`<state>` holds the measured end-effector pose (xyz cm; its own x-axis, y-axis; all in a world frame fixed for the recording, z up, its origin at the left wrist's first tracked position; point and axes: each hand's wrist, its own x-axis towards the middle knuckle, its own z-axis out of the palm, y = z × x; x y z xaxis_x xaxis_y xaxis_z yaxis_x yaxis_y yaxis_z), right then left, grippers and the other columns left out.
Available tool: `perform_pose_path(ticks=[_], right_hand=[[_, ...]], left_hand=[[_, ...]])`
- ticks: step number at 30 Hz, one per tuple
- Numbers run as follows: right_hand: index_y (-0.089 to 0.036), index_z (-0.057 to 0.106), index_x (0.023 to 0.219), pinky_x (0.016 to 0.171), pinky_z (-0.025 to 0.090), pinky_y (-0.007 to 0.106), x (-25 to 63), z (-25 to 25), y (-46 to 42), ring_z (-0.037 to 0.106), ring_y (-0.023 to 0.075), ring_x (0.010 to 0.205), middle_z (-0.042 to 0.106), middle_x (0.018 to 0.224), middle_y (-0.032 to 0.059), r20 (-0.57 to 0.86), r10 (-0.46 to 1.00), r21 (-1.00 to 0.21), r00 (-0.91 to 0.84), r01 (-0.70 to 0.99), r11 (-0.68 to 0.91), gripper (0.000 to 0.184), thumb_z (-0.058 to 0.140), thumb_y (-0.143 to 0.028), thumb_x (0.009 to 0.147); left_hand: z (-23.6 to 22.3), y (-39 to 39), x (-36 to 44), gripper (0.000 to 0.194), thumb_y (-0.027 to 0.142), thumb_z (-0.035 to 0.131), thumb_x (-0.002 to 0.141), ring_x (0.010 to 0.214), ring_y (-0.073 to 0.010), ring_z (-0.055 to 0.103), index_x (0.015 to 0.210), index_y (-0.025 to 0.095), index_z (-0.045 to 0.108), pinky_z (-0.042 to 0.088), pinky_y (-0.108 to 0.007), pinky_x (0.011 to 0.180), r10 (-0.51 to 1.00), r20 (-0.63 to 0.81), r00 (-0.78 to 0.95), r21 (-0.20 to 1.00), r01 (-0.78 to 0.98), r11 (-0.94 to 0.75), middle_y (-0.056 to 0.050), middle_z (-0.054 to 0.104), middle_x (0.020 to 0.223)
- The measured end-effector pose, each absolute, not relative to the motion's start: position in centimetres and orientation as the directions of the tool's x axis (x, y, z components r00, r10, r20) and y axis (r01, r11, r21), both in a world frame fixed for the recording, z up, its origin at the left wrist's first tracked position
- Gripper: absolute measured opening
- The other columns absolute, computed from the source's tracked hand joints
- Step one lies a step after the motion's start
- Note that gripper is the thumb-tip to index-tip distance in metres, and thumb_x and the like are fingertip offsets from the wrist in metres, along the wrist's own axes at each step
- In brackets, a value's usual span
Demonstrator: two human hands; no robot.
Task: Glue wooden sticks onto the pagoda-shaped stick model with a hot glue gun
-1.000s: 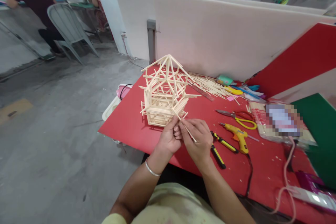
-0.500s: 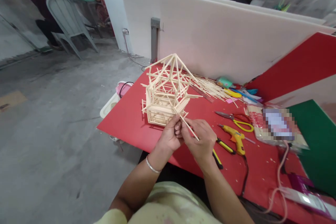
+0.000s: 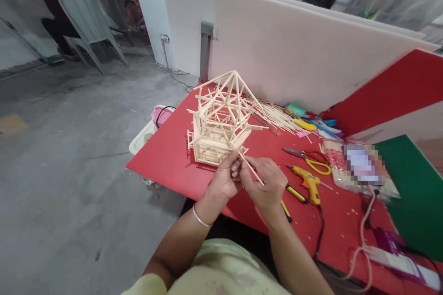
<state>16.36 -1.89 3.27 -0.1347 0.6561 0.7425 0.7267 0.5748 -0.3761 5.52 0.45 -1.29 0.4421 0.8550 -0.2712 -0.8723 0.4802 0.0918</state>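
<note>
A pale openwork model built of thin wooden sticks (image 3: 216, 136) stands on the red tabletop (image 3: 169, 156), its pointed roof frame uppermost. At its near right corner, both hands meet around a single wooden stick (image 3: 254, 174) that slants down to the right. My right hand (image 3: 265, 182) is closed, pinching this stick between thumb and fingers. My left hand (image 3: 226, 177), with a bangle at the wrist, is closed at the stick's upper end, its fingertips by the model's edge. Whether that end touches the model I cannot tell.
Right of my hands lie scissors (image 3: 314, 164), a yellow glue gun (image 3: 308, 183) and a yellow-black cutter (image 3: 296, 193). Loose sticks (image 3: 277, 115) are piled behind the model. A packet (image 3: 334, 166) and a green board (image 3: 403, 179) lie further right. White panels (image 3: 294, 50) stand behind the table.
The view has shifted slightly. Both hands keep the same hold on the stick beside the model, with hardly any movement.
</note>
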Motion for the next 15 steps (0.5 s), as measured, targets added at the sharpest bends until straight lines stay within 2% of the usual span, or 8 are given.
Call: perform_pose_path(ticks=[7, 15], right_hand=[[-0.022, 0.075, 0.1, 0.078, 0.056, 0.034, 16.4, 3.1, -2.0, 0.068, 0.0183, 0.077, 0.077, 0.084, 0.0042, 0.728, 0.672, -0.387, -0.137, 0.727, 0.567, 0.02, 0.065, -0.015, 0.085], [-0.02, 0.075, 0.098, 0.078, 0.055, 0.034, 16.6, 2.9, -2.1, 0.069, 0.019, 0.077, 0.077, 0.084, 0.0043, 0.722, 0.683, -0.409, -0.114, 0.725, 0.553, 0.017, 0.067, -0.015, 0.084]], left_hand=[[-0.3, 0.3, 5.4, 0.059, 0.034, 0.081, 0.08, 0.034, -0.0008, 0.029, 0.048, 0.017, 0.034, 0.022, -0.011, 0.033, 0.838, -0.334, 0.431, 0.137, -0.858, 0.495, 0.009, 0.031, 0.04], [-0.1, 0.2, 5.4, 0.053, 0.032, 0.082, 0.079, 0.034, -0.0004, 0.028, 0.053, 0.017, 0.038, 0.021, -0.012, 0.032, 0.852, -0.362, 0.378, 0.175, -0.87, 0.461, 0.01, 0.033, 0.043]])
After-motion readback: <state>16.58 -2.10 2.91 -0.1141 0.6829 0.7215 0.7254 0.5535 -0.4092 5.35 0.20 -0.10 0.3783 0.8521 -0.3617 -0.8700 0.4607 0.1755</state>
